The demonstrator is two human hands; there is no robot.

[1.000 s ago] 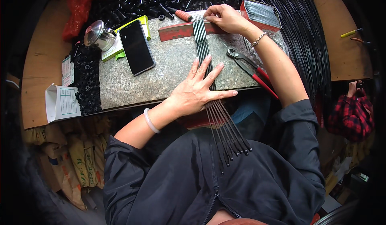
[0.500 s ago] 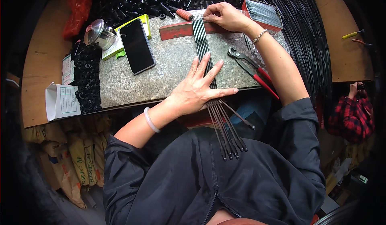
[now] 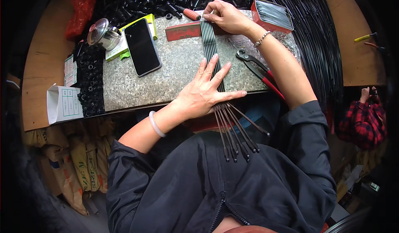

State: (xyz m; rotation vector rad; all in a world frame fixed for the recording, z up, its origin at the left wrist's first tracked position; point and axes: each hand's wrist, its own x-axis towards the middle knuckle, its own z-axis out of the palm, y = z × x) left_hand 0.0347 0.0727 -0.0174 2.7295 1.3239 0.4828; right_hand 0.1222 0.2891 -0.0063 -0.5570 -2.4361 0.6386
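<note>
A row of thin black rods (image 3: pixel 210 43) lies side by side across the granite slab (image 3: pixel 166 73). My left hand (image 3: pixel 200 90) rests flat on them with its fingers spread, holding nothing. Below it the rods fan out past the slab's near edge, over my dark jacket, and show small thickened tips. At the far ends of the rods, my right hand (image 3: pixel 227 18) is closed in a pinch. What lies between its fingertips is too small to make out. A worn red bar (image 3: pixel 183 32) runs crosswise under the rods.
Red-handled pliers (image 3: pixel 252 60) lie right of the rods, near a red tin (image 3: pixel 272 18) of thin pale strands. On the left are a phone (image 3: pixel 142 48), a lidded glass jar (image 3: pixel 103 34) and a white box (image 3: pixel 64 104). Many black rods (image 3: pixel 314 37) cover the right side. Another person (image 3: pixel 363 122) is at far right.
My right hand has shifted a little left across the far rod ends. The near rod ends have spread and swung slightly. My left hand stays in place.
</note>
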